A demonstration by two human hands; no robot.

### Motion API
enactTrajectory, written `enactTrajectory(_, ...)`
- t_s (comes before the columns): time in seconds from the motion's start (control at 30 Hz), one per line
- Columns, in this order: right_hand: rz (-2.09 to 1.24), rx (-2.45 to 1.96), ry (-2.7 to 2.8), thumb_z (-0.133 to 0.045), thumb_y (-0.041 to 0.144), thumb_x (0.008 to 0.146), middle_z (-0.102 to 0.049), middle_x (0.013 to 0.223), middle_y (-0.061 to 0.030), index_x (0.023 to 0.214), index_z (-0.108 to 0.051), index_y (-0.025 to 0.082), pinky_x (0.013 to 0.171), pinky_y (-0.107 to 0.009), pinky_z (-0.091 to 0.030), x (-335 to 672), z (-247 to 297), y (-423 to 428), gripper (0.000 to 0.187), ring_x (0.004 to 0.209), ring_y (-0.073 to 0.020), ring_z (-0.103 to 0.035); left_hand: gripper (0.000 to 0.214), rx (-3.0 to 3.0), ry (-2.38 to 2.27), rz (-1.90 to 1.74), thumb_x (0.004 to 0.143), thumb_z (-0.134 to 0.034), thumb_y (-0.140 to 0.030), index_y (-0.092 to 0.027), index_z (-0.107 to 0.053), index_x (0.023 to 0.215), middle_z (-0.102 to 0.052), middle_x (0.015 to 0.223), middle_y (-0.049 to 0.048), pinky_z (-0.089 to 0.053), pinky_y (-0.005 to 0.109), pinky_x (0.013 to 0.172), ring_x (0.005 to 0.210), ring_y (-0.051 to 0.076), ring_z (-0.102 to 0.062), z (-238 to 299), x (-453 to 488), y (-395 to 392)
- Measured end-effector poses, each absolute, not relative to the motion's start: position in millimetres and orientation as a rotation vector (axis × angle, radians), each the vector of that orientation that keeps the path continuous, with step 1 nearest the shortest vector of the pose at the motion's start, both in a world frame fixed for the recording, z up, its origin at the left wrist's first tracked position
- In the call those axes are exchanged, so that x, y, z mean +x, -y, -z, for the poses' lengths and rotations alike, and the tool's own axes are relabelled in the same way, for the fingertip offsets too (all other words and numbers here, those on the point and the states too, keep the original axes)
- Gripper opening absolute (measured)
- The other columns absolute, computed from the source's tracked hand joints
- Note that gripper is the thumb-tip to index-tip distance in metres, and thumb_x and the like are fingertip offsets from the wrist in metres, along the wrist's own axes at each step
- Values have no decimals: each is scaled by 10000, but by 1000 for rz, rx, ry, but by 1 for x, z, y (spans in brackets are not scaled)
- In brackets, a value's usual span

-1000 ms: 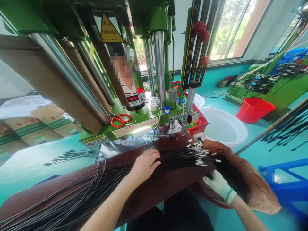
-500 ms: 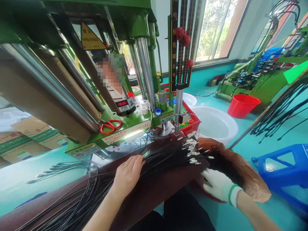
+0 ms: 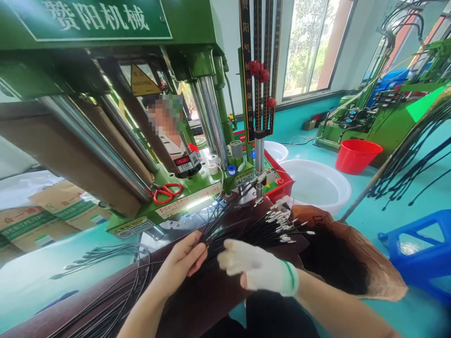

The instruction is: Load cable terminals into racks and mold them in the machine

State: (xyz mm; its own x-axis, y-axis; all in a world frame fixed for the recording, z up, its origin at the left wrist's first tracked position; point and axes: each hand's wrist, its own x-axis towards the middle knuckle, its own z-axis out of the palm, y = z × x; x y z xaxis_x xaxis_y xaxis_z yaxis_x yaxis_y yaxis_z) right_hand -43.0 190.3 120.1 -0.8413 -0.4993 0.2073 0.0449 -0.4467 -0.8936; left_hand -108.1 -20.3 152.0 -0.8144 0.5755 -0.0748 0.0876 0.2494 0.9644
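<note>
My bare left hand (image 3: 185, 258) is closed around a bundle of thin black cables (image 3: 213, 223), raised at a slant off the brown work surface (image 3: 197, 305). To its right, my right hand (image 3: 255, 267), in a white knitted glove with a green cuff, hovers beside the cables with thumb and fingers apart. Nothing shows in it. More black cables with white-silver end pieces (image 3: 282, 220) lie on the surface beyond the glove. Other loose cables (image 3: 123, 286) trail off to the left and hang over the far edge.
A green press (image 3: 190, 188) stands close in front, with red-handled scissors (image 3: 167, 193) on its bed. A brown paper bag (image 3: 380, 277) gapes open at the right. Beyond are a white tub (image 3: 338, 188), a red bucket (image 3: 357, 157) and a blue plastic stool (image 3: 419, 244).
My gloved right hand has moved left from beside the paper bag to near my left hand. My left hand has turned and lifted some cables away from the others. The view has tilted up.
</note>
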Motion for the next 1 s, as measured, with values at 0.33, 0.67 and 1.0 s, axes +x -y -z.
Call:
enactTrajectory(0.33,2987,-274,-918,-599,315,763,-651,869,-38,935,-606,185,936,-428,-389,-80,-162,-201,216,907,-195,-593,241,664,-2464,-1158,868,-350,-367,-190,-493,790,-501,594,-28,-348,212,554,548,103,-467,-133,-56,-3)
enactTrajectory(0.67,2170,-708,-1582,-530,397,820,-645,1012,-129,1001,-652,110,857,-363,-450,-32,-148,-200,360,912,-205,-607,444,552,-1393,-1603,684,-621,-494,-151,-532,950,-617,754,68,-427,244,581,602,135,-571,-108,-24,-47)
enactTrajectory(1.0,2720,-233,-1656,-520,375,836,-607,1128,-83,1176,-536,244,816,-373,-494,-37,-129,-234,364,947,-202,-598,310,574,-1881,-1877,797,-490,-408,-122,-605,761,-587,682,21,-389,238,614,639,130,-507,-152,-62,-105)
